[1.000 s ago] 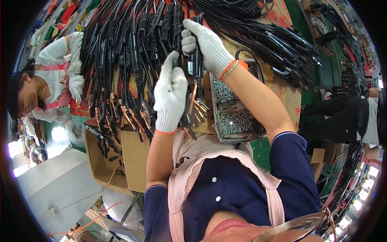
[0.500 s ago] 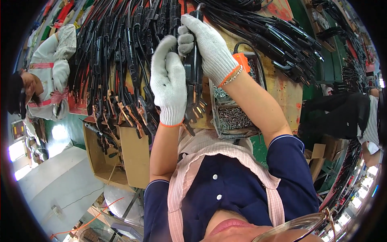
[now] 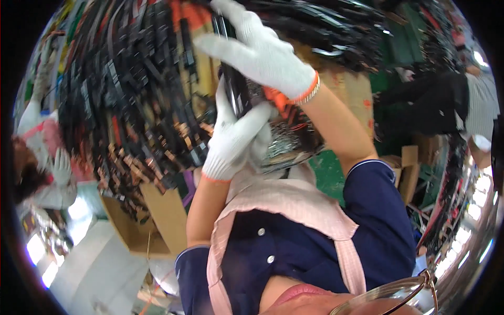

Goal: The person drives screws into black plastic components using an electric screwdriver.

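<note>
A glossy black tubular part (image 3: pixel 237 94), apparently on a cable, stands lengthwise in front of me over the worktable. My left hand (image 3: pixel 236 139), in a white knit glove, is closed around its lower end, with the thumb pointing up along it. My right hand (image 3: pixel 270 60), gloved the same way, lies over the upper end; its thumb sticks out to the left and its fingers stretch away from me. Motion blurs the picture, and the gloves cover much of the part. Left of it hang many similar black cable pieces (image 3: pixel 121 79) with copper-coloured ends.
A bin of small screws (image 3: pixel 286 143) sits by my left hand, with an orange object (image 3: pixel 281 100) behind it. More black cables (image 3: pixel 336 26) lie far right. An open cardboard box (image 3: pixel 163 218) stands lower left. Co-workers are at left (image 3: pixel 52 157) and right (image 3: pixel 436 113).
My left hand has dropped lower and closed around the lower end of the black part. My right hand has loosened, its fingers now extended. The whole view has shifted slightly.
</note>
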### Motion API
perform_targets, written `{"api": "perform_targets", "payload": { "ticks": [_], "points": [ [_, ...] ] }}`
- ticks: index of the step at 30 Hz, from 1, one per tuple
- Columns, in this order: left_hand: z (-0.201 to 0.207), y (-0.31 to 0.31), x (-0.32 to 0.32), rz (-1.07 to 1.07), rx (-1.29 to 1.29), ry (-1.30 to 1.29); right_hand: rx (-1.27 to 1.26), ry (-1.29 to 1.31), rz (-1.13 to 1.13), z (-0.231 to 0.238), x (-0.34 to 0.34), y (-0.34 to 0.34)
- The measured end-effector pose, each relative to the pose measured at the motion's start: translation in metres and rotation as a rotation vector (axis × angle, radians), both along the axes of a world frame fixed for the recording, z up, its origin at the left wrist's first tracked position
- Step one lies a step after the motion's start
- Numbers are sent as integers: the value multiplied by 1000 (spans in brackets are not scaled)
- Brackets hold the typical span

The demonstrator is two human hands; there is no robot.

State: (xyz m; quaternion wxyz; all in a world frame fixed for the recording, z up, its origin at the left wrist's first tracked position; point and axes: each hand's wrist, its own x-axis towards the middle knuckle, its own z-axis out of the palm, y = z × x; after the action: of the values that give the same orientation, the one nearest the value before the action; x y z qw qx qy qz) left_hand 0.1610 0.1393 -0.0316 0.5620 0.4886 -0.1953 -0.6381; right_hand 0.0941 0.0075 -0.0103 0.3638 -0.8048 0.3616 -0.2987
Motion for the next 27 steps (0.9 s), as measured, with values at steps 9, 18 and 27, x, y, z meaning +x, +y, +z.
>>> {"api": "perform_targets", "payload": {
  "ticks": [9,18,27],
  "points": [
    [-34,36,-24,61,97,263,-6,369,-82,-51,-79,52],
    [-61,42,-16,-25,10,253,448,-274,-107,-32,-104,38],
    [-59,31,-20,-18,-8,477,405,-1325,-457,3,-130,52]
  ]
}}
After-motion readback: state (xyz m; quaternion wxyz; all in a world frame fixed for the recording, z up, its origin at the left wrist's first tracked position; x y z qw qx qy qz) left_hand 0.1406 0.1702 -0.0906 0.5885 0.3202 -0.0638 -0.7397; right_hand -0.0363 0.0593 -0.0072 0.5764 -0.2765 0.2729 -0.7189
